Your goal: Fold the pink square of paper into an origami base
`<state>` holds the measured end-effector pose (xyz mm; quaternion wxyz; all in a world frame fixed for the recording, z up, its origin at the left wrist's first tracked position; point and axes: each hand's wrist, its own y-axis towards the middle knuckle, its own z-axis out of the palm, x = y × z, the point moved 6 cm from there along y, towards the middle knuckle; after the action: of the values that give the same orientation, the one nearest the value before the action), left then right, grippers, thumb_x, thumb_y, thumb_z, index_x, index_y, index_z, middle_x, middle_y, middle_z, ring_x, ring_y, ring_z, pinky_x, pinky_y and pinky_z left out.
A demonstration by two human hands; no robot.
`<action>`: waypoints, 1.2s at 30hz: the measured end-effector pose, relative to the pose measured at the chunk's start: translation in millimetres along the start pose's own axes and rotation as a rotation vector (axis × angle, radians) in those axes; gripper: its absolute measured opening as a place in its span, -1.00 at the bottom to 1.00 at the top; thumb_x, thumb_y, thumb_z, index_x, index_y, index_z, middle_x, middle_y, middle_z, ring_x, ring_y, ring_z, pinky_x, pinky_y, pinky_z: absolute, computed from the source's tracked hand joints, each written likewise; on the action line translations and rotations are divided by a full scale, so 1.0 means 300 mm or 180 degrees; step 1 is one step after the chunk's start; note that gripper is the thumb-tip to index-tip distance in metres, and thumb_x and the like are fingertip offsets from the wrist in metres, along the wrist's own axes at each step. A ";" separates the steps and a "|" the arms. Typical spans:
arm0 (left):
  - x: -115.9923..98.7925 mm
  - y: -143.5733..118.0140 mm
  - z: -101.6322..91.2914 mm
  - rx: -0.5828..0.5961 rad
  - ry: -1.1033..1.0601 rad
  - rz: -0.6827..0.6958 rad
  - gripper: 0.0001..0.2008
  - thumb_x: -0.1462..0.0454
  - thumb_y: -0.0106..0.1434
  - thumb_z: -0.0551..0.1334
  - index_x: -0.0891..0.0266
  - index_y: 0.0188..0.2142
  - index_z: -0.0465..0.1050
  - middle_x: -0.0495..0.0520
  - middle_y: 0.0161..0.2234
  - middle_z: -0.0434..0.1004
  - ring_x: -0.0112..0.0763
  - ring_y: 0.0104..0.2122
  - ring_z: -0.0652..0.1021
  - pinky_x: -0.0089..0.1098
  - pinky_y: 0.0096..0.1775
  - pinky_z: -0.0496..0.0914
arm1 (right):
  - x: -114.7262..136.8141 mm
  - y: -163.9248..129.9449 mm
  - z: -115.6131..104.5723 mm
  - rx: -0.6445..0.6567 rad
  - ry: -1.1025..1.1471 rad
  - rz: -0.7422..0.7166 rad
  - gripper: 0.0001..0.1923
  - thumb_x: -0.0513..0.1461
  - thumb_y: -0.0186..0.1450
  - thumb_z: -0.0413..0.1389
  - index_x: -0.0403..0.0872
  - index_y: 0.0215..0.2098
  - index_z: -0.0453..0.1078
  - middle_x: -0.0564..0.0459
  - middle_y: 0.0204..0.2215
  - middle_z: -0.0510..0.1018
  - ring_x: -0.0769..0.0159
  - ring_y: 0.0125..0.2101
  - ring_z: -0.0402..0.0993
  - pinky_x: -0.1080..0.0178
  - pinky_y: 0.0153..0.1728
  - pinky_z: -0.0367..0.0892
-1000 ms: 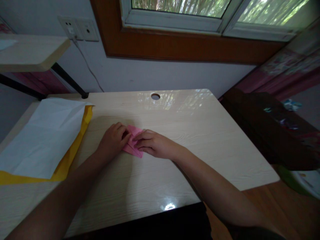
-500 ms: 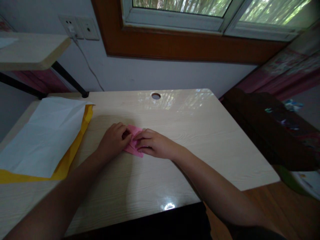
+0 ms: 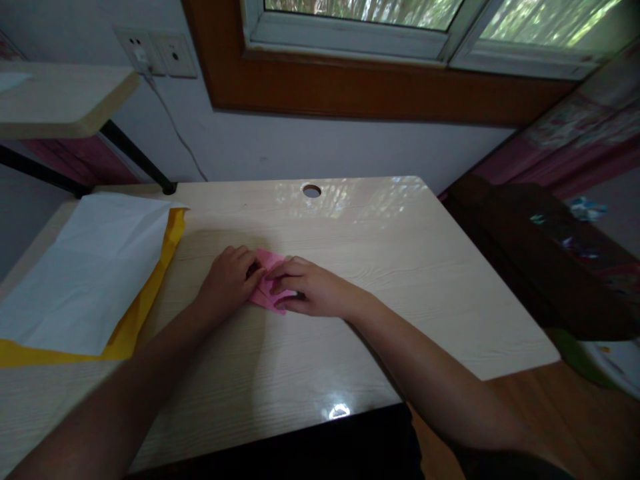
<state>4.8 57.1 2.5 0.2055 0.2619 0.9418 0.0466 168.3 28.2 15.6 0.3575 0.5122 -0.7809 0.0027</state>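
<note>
A small folded piece of pink paper lies on the desk between my two hands. My left hand is closed on its left side, thumb and curled fingers meeting at the paper. From the right, my right hand holds the paper, its bent fingertips pressing on the top and its thumb near the lower edge. The fingers cover much of the paper, so its exact folds are partly hidden.
White paper lies over yellow paper on the desk's left. A raised shelf on black legs stands at the back left. A white cable hangs from the wall socket. The desktop has a round hole near its back edge.
The right hand's thumb and fingers have shifted slightly, with a wider gap between them. The left hand and the pink paper stay almost in place.
</note>
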 end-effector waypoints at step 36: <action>0.019 -0.009 -0.027 -0.0281 -0.0113 -0.0090 -0.89 0.24 0.38 0.21 0.23 -0.23 0.47 0.11 -0.26 0.46 -0.17 -0.19 0.44 -0.14 -0.08 0.35 | -0.014 -0.010 0.003 0.0128 -0.0032 -0.0017 -0.77 -0.13 0.34 0.29 0.00 -0.05 0.55 -0.06 0.07 0.60 0.18 0.17 0.43 0.03 0.23 0.32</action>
<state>-4.3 57.7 7.4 0.2341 0.2401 0.9387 0.0806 171.1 29.7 11.6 0.3432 0.5214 -0.7811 0.0149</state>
